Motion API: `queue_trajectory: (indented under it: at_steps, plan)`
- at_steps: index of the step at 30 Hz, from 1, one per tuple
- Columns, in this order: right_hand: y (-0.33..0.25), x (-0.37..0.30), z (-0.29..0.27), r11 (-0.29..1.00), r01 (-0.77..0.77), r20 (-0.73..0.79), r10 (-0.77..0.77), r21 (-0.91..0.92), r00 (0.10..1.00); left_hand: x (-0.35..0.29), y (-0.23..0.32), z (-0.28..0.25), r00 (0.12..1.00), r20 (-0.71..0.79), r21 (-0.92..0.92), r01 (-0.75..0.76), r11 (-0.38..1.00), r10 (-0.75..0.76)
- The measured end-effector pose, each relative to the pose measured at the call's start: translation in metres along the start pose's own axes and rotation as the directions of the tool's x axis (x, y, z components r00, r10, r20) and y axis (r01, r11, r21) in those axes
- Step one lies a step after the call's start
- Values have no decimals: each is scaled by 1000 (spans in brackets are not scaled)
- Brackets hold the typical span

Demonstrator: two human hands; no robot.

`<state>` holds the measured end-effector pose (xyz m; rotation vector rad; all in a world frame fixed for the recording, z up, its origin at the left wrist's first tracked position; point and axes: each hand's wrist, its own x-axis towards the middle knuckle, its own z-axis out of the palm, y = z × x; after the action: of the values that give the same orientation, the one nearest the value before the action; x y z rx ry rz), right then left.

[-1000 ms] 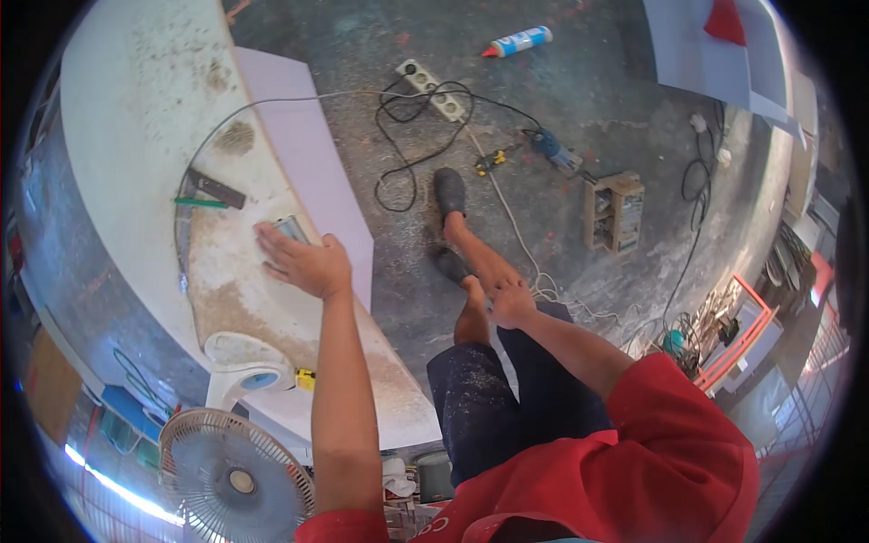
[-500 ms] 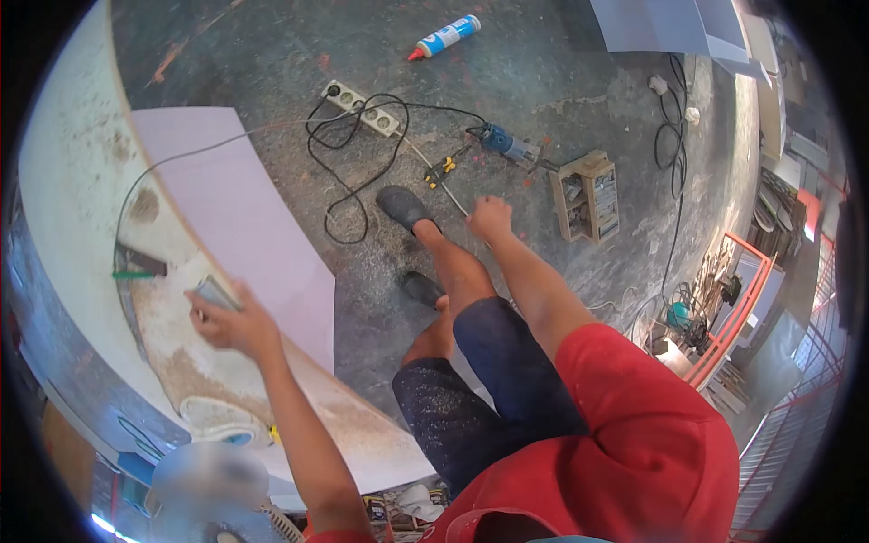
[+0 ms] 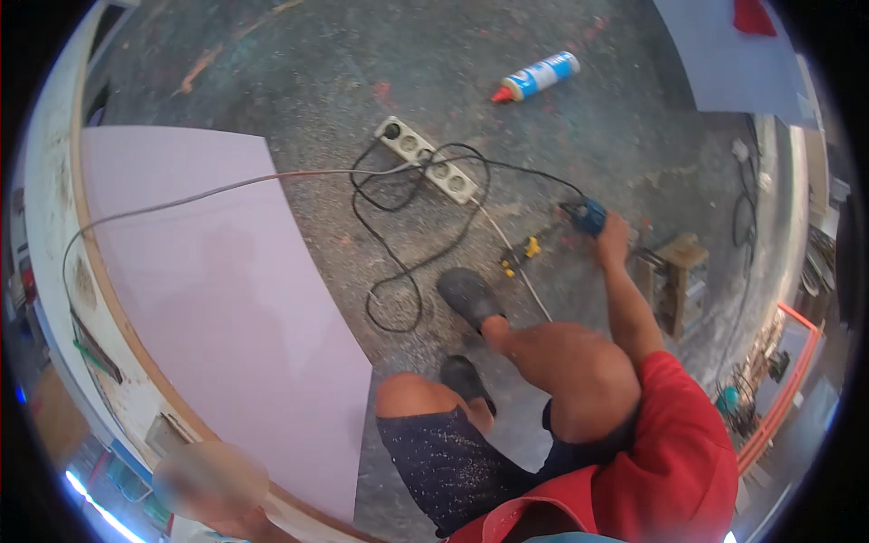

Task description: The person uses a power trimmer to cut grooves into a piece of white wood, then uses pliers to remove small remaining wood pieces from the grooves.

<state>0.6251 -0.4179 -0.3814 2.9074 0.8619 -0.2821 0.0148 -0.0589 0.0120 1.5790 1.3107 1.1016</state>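
My right hand point(image 3: 613, 239) is closed round the body of a blue corded power tool point(image 3: 588, 216) low over the floor, its black cord trailing left. My left hand point(image 3: 237, 523) is at the lower left, by the pale worktop point(image 3: 134, 398); a blurred patch hides its fingers. Close to it, a small grey block point(image 3: 166, 434) lies on the worktop edge. Just right of the tool stands a wooden box point(image 3: 681, 282) with compartments.
A white power strip point(image 3: 425, 159) with looped black cord lies on the floor. Nearby are a yellow-and-black clamp point(image 3: 520, 257) and a blue-and-white tube point(image 3: 541, 76) with a red tip. A pale panel point(image 3: 226, 299) leans by the worktop.
My right hand has moved from beside my knee out to the power tool and taken hold of it. My left hand has drawn back toward the lower edge. The view has shifted.
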Motion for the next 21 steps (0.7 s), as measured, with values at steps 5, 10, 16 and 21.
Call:
queue_trajectory:
  at_steps: [5, 10, 16, 21]
  plan:
    - [11, -2, 18, 990, 139, -92, -140, -20, 986, 1, -6, 9, 992, -50, 138, -105, 985, 113]
    - [6, 13, 10, 996, 85, -13, -85, 6, 996, 9, 0, 15, 911, -282, 74, -293, 953, 302]
    - [-87, 22, -95, 631, -92, -1, 146, 770, 989, 7, 11, -13, 930, -283, 373, -118, 920, 234]
    - [-176, 66, -227, -433, -207, 150, -164, 877, 975, 15, 9, -39, 907, -34, 766, -245, 594, 419]
